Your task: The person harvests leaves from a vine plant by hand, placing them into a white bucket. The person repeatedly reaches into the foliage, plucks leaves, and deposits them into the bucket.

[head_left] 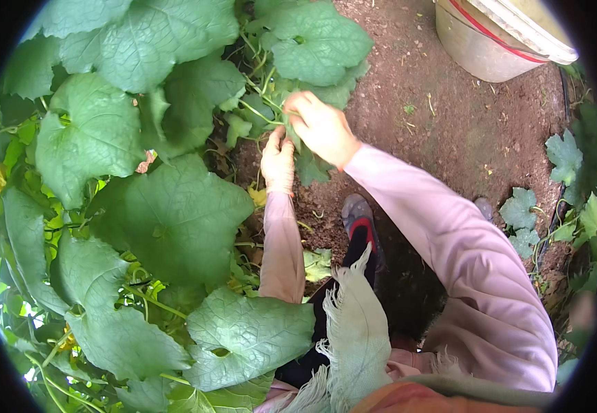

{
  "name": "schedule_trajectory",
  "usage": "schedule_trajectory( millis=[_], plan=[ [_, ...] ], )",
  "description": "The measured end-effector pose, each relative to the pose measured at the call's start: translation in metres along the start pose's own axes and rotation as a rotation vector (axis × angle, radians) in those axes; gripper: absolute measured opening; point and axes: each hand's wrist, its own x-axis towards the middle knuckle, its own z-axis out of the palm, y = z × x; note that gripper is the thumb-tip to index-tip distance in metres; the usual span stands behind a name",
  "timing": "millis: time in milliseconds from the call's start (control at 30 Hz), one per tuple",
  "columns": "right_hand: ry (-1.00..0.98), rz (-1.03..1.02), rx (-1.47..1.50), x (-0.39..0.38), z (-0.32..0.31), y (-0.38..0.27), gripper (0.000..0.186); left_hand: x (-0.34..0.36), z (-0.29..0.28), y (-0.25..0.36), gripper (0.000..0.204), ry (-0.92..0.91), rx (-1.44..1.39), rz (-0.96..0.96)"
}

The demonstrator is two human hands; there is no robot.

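Among vine leaves (174,213), both hands gripping stem (260,113), left hand (278,162), right hand (321,127)

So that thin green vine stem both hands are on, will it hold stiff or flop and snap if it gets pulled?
The stem looks thin and curved, so it probably bends rather than holds stiff. Broad leaves hang off it, so it likely drags. The right hand and left hand pinch it close together; a sharp tug might snap it.

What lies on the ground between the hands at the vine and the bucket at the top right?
In the head view, only bare brown soil with a few small sprouts lies between the right hand and the bucket.
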Motion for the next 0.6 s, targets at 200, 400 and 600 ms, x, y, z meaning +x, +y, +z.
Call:
schedule_trajectory(
  millis=[200, 400, 600],
  plan=[
    [-0.389, -0.064, -0.395, 0.036, 0.020, 0.050, 0.015, 0.000, -0.006, 0.005, 0.027, 0.002, 0.146, -0.039],
    [-0.343, -0.085, -0.649, 0.007, 0.019, 0.039, 0.012, -0.013, 0.005, 0.021, 0.016, 0.012, -0.082, -0.106],
    [-0.691, 0.437, -0.409, -0.014, 0.058, 0.098, 0.026, -0.020, 0.032, 0.024, 0.013, 0.081, -0.098, -0.049]
  ],
)
